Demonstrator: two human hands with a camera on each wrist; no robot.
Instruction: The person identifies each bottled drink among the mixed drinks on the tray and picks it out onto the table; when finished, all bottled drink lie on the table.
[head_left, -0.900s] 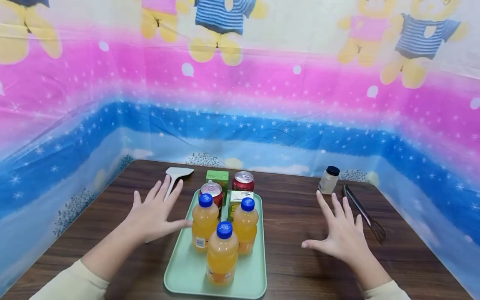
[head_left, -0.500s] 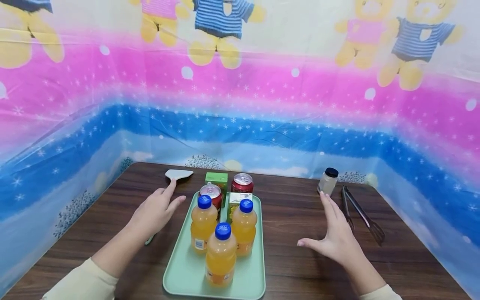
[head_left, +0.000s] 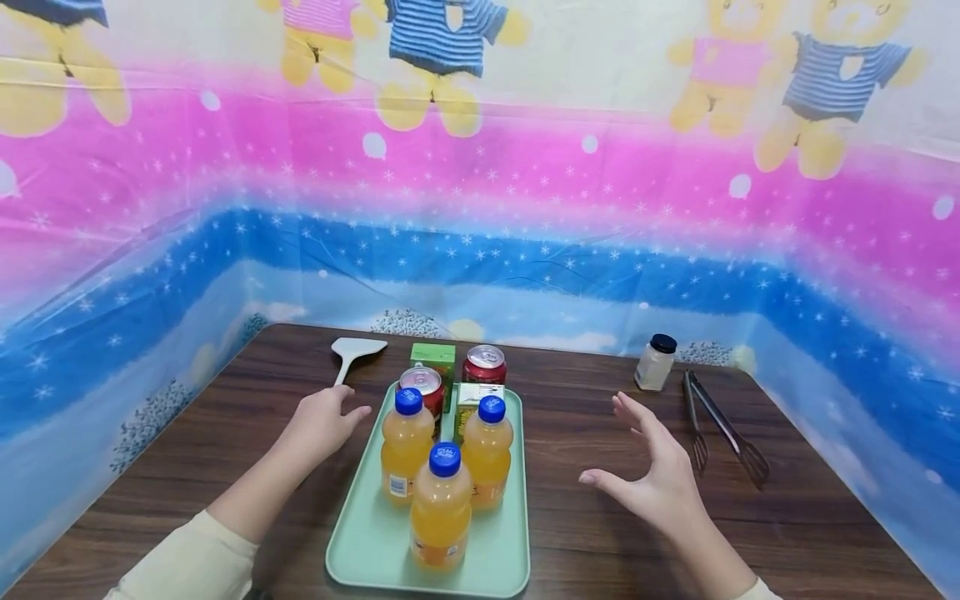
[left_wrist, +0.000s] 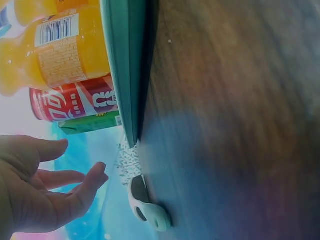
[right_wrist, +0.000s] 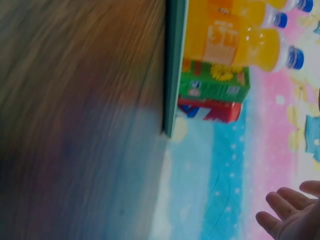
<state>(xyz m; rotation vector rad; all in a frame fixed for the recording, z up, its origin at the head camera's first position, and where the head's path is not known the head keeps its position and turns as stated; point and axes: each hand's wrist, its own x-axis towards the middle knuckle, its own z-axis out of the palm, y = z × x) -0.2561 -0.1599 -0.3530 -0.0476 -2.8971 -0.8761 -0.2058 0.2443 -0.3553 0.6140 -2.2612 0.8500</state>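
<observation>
My left hand (head_left: 318,425) hovers by the left side of the pale green tray (head_left: 367,554), fingers loosely bent and thumb out. In the head view it covers part of the white spatula's handle (head_left: 342,372); in the left wrist view nothing lies between the fingers and thumb. Right of the tray my right hand (head_left: 660,479) is held in the air, thumb apart from the fingers, holding nothing. On the tray stand three orange juice bottles (head_left: 441,517) with blue caps, a red drink can (head_left: 422,385) and a juice carton (head_left: 480,400).
Behind the bottles are a green carton (head_left: 432,357) and another red can (head_left: 485,364). A jar (head_left: 656,364) with a black lid and dark tongs (head_left: 727,425) lie to the right on the brown table (head_left: 577,533). A printed cloth (head_left: 480,192) hangs around the table.
The left hand's spread fingers have drawn in, after its index finger pointed towards the spatula head. The right hand has shifted slightly left, its fingers closer together. Bottles and tray have stayed put.
</observation>
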